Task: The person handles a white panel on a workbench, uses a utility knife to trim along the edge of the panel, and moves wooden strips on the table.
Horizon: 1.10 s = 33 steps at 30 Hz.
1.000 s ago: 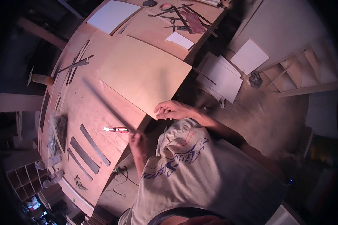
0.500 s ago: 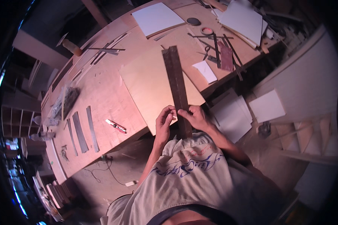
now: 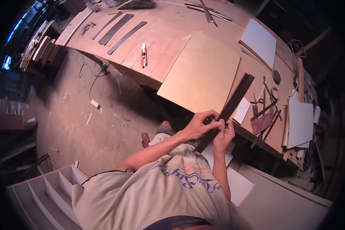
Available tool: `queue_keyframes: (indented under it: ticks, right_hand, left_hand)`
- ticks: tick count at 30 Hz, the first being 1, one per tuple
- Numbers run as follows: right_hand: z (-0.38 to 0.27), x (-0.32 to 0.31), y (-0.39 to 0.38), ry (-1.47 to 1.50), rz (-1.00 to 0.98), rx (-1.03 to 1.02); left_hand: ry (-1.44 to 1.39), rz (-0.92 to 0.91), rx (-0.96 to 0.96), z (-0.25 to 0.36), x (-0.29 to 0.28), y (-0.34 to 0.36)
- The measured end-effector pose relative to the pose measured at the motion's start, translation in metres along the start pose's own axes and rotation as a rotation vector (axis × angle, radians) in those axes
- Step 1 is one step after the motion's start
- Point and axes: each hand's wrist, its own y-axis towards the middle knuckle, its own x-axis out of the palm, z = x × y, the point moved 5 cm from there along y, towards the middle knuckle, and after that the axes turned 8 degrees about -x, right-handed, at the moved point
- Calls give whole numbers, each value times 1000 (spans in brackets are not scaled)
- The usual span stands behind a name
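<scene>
Both my hands grip a long dark brown strip (image 3: 237, 94), which slants up to the right from my waist, its far end over the table. My left hand (image 3: 201, 124) closes on it from the left, thumb stretched across its face. Lower on the other side, my right hand (image 3: 223, 136) is closed round its edge, thumb tip near the left thumb. The lower end of the strip is partly hidden by my hands and arm. Just beyond it, a pale yellowish panel (image 3: 199, 73) lies on the table and juts over the front edge.
On the wooden table (image 3: 161, 34) lie a red and white utility knife (image 3: 143, 55), several dark strips (image 3: 117, 28), a white panel (image 3: 260, 42), scissors (image 3: 260, 101) and a tape roll (image 3: 275, 92). A cable (image 3: 91, 82) crosses the floor. A compartmented wooden frame (image 3: 46, 191) stands lower left.
My view has swung, so the table's things appear turned clockwise. The strip now leans to the right, and my left hand has come onto it with its thumb across.
</scene>
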Motion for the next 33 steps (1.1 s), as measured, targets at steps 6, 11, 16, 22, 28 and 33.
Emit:
queue_keyframes:
  ticks: [6,11,16,22,28,33]
  right_hand:
    - [12,30,2,200,16,66]
    - [1,29,5,155,160,44]
    - [-36,-20,15,167,279,-169]
    - [-8,-142,45,-432,367,-87]
    - [86,-164,96,-922,221,-277]
    - [132,-171,118,-1014,163,-81]
  left_hand:
    - [70,182,-37,11,-28,-1]
    - [144,361,71,14,-19,5]
    - [51,926,-27,41,-132,23]
    - [144,404,197,80,-186,-2]
    - [754,541,356,74,-115,-27]
    - [816,481,557,74,-95,-35]
